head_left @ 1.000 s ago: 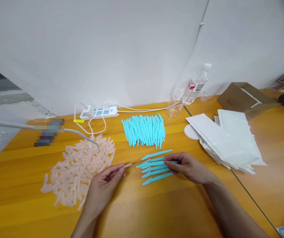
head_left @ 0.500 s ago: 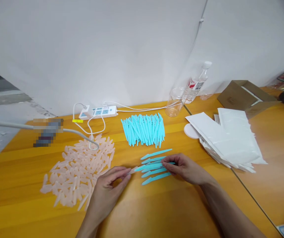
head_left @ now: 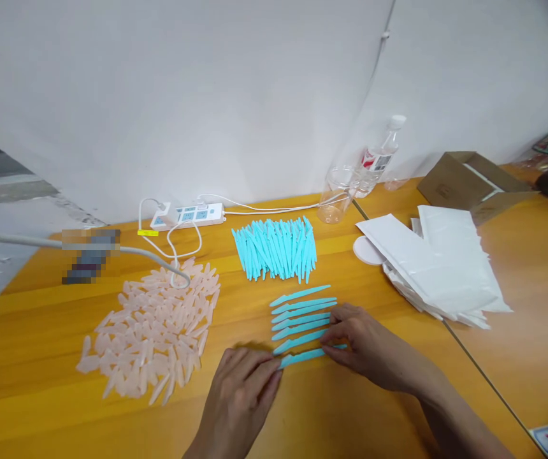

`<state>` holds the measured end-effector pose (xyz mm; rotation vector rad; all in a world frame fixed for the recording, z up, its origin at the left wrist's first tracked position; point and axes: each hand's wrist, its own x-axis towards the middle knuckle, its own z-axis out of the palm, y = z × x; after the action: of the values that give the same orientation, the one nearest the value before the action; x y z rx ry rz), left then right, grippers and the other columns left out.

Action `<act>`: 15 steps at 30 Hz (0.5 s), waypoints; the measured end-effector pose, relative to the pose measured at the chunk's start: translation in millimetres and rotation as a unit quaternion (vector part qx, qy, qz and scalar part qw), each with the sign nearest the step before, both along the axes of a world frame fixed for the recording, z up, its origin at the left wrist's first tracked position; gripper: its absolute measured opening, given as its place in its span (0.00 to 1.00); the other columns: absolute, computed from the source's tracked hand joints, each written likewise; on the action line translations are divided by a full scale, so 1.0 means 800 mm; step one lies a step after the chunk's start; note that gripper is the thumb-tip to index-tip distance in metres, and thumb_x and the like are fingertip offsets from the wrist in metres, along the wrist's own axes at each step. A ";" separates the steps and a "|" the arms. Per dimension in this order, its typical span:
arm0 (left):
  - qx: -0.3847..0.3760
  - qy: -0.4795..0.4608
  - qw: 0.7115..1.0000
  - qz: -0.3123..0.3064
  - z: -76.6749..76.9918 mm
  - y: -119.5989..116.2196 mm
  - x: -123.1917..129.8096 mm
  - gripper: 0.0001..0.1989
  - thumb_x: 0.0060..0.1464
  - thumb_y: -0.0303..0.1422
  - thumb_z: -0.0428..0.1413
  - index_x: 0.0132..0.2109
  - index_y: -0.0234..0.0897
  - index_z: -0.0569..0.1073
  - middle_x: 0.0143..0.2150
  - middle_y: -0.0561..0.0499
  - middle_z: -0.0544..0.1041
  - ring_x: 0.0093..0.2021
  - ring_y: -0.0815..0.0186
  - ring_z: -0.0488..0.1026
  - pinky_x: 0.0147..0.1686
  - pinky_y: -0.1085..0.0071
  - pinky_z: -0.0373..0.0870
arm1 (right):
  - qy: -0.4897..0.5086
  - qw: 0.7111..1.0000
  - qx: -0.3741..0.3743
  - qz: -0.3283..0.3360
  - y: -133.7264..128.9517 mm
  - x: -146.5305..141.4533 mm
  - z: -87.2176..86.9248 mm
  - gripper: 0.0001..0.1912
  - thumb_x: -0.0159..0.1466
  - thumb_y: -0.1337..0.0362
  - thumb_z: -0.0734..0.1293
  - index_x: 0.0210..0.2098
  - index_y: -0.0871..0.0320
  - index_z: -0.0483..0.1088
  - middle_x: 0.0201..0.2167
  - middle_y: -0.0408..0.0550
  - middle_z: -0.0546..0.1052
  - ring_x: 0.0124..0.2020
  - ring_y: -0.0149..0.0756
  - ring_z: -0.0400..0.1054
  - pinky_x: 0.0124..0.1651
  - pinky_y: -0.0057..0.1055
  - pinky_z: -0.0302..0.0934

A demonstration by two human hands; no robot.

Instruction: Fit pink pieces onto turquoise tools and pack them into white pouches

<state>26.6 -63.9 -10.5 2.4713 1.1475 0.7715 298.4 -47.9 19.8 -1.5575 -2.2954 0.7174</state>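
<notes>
A turquoise eyebrow razor (head_left: 305,356) lies nearest me, at the front of a spaced row of similar razors (head_left: 297,328). My left hand (head_left: 245,389) has its fingers closed at the blade end of that front razor, covering the tip. Whether a cap sits there is hidden. At the other end, my right hand (head_left: 362,344) pinches the handle between thumb and fingers. Left of the row spreads a heap of pale pink blade caps (head_left: 154,335). Behind the row is a dense pile of turquoise razors (head_left: 276,248).
A white power strip (head_left: 188,215) with cables stands by the wall. A clear plastic jar (head_left: 335,201) and a bottle (head_left: 379,159) are at the back. White padded envelopes (head_left: 431,261) and an open cardboard box (head_left: 475,185) lie to the right.
Both hands have come closer to me, bringing a razor down to the front of the row. The pink cap seen in my left fingers is now out of sight.
</notes>
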 end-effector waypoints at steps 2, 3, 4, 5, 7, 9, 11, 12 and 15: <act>0.002 0.013 1.000 0.010 -0.001 0.000 0.001 0.10 0.60 0.25 0.57 0.46 0.42 0.78 0.40 0.48 0.80 0.39 0.62 0.75 0.39 0.64 0.69 | 0.007 1.000 -0.017 -0.017 0.000 0.000 -0.004 0.07 0.65 0.64 0.69 0.32 0.51 0.80 0.33 0.47 0.76 0.38 0.39 0.70 0.43 0.34 0.62; 0.001 0.018 1.000 0.014 -0.001 0.000 0.002 0.10 0.60 0.26 0.58 0.46 0.42 0.78 0.40 0.48 0.79 0.39 0.62 0.74 0.39 0.64 0.67 | 0.014 0.999 -0.016 -0.030 0.001 0.001 -0.005 0.07 0.66 0.63 0.68 0.35 0.52 0.79 0.34 0.48 0.76 0.39 0.40 0.70 0.43 0.35 0.62; 0.001 0.021 1.000 0.017 -0.001 0.000 0.002 0.09 0.60 0.26 0.58 0.45 0.42 0.78 0.39 0.48 0.79 0.38 0.62 0.74 0.39 0.64 0.66 | 0.022 0.999 -0.010 -0.046 0.002 0.003 -0.005 0.07 0.66 0.62 0.67 0.36 0.53 0.79 0.34 0.48 0.76 0.39 0.40 0.70 0.43 0.36 0.62; -0.001 0.023 1.000 0.018 -0.001 0.000 0.004 0.08 0.59 0.26 0.58 0.44 0.42 0.78 0.38 0.49 0.78 0.38 0.62 0.73 0.38 0.64 0.65 | 0.029 0.998 -0.002 -0.062 0.005 0.004 -0.006 0.09 0.67 0.60 0.67 0.35 0.54 0.78 0.34 0.48 0.76 0.39 0.40 0.70 0.43 0.36 0.61; -0.004 0.028 0.999 0.018 -0.004 0.002 0.007 0.06 0.59 0.26 0.58 0.40 0.42 0.78 0.36 0.50 0.77 0.37 0.62 0.72 0.38 0.65 0.64 | 0.044 0.994 0.005 -0.098 0.014 0.006 -0.005 0.11 0.68 0.59 0.65 0.34 0.55 0.77 0.32 0.48 0.76 0.37 0.39 0.70 0.41 0.34 0.61; -0.001 0.031 0.999 0.022 -0.007 0.003 0.012 0.06 0.59 0.26 0.58 0.38 0.41 0.78 0.34 0.50 0.76 0.36 0.62 0.72 0.37 0.64 0.63 | 0.053 0.987 0.011 -0.149 0.029 0.005 -0.005 0.12 0.67 0.58 0.65 0.32 0.56 0.76 0.32 0.48 0.77 0.35 0.38 0.70 0.38 0.32 0.60; 0.003 0.029 0.999 0.028 -0.010 0.005 0.015 0.06 0.60 0.26 0.57 0.37 0.40 0.77 0.34 0.50 0.76 0.36 0.62 0.72 0.37 0.64 0.62 | 0.046 0.979 0.013 -0.196 0.051 0.002 -0.005 0.14 0.66 0.56 0.65 0.30 0.56 0.76 0.29 0.47 0.77 0.31 0.36 0.69 0.35 0.31 0.58; 0.004 0.026 0.999 0.029 -0.010 0.005 0.016 0.06 0.60 0.26 0.57 0.37 0.40 0.77 0.34 0.50 0.76 0.35 0.62 0.71 0.37 0.64 0.62 | 0.036 0.976 0.011 -0.216 0.064 -0.001 -0.006 0.15 0.66 0.55 0.65 0.29 0.56 0.75 0.28 0.47 0.77 0.30 0.36 0.69 0.33 0.31 0.56; -0.002 0.011 1.000 0.027 -0.004 0.005 0.016 0.05 0.60 0.27 0.57 0.37 0.40 0.77 0.33 0.50 0.76 0.35 0.63 0.72 0.37 0.65 0.63 | 0.005 0.966 0.009 -0.257 0.106 -0.013 -0.009 0.18 0.66 0.51 0.63 0.28 0.56 0.75 0.27 0.48 0.78 0.30 0.38 0.70 0.33 0.31 0.55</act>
<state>39.2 -60.2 -13.7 2.4597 1.2278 0.7591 288.1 36.9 12.2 -2.0117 -1.7560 0.5579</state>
